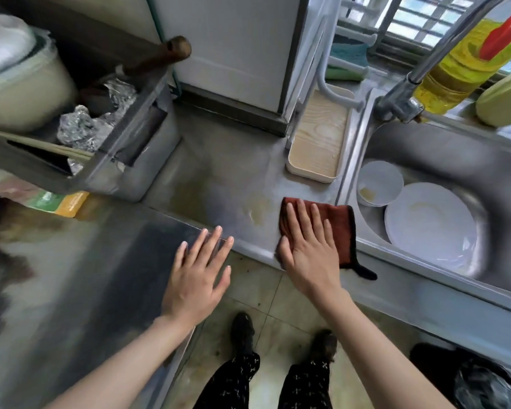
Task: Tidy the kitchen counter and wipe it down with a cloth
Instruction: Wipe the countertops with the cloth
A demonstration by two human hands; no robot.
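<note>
A stainless-steel table (236,178), stained near its front edge, is shown in a narrow kitchen with a tiled floor (257,290). A brown-red cloth (340,222) is spread at the table's front edge, just beside the sink (443,149), and is pressed flat under the straight fingers of the right hand (310,246). The left hand (198,278) is held released, fingers extended, at the table's inner corner. A plate (428,225) and bowl (379,181) lie in the sink. A pale tray (319,143) stands behind the cloth, and crumpled foil (80,128) is seen far left.
</note>
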